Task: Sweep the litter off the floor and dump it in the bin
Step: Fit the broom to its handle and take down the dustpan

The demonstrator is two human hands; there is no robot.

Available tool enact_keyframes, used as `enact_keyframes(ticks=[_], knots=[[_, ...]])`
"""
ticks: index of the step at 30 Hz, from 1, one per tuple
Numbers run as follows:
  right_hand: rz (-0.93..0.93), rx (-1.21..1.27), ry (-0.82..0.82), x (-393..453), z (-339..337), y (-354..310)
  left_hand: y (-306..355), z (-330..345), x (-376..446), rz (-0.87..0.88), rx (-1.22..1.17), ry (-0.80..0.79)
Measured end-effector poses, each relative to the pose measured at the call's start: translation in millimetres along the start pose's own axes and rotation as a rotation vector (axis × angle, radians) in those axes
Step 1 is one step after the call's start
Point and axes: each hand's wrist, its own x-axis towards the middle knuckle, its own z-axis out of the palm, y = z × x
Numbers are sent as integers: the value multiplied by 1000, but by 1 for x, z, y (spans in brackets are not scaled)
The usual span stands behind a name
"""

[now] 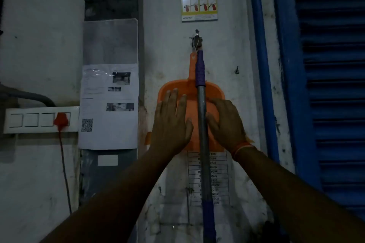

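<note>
Head view only: dustpan (pixel 212 92), orange, hangs flat on the wall from a hook (pixel 197 40), and a broom handle (pixel 202 120) hangs from the same hook, straight down in front of the dustpan. No litter and no bin are in view, so the sweeping itself has not started; I judge the step in hand is taking the tools down from the wall.

To do this step well, I think each tool should be lifted up a little first, so that its loop or hole comes free of the hook, and only then pulled away from the wall. The handle lies in front of the dustpan, so it is better to take it first, or to hold both firmly together, otherwise one may fall.

Left hand (pixel 170 124) is to the left of the handle, with fingers straight and spread, palm toward the dustpan; it grasps nothing, and I cannot tell if it really touches the plastic. Right hand (pixel 227 124) is just on the other side of the handle, fingers loosely bent, thumb beside the handle but not closed round it. Both forearms reach up and forward from below the dustpan.
</note>
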Motion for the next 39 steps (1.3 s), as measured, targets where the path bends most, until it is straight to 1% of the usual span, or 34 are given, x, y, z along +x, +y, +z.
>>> enact_keyframes(ticks=[2, 6, 11, 18, 24, 31, 34, 39], knots=[[64, 63, -3, 5, 4, -5, -4, -2, -1, -7, -21, -6], [153, 97, -41, 14, 8, -13, -11, -1, -2, 1, -85, -15], [163, 143, -124, 15, 6, -18, -11, 3, -2, -62, -209, -8], [178, 230, -235, 22, 6, -12, -2, 2, 4, -28, -298, 35], [182, 272, -217, 34, 6, -4, 4, 1, 18, -42, -341, 80], [83, 259, -171, 75, -7, -7, 5, 3, 22, -68, -402, 66], [69, 282, -165, 92, -9, -10, 2, 5, 19, -104, -488, 26], [55, 328, -132, 112, -14, -18, 3, 6, 19, -168, -759, -203]])
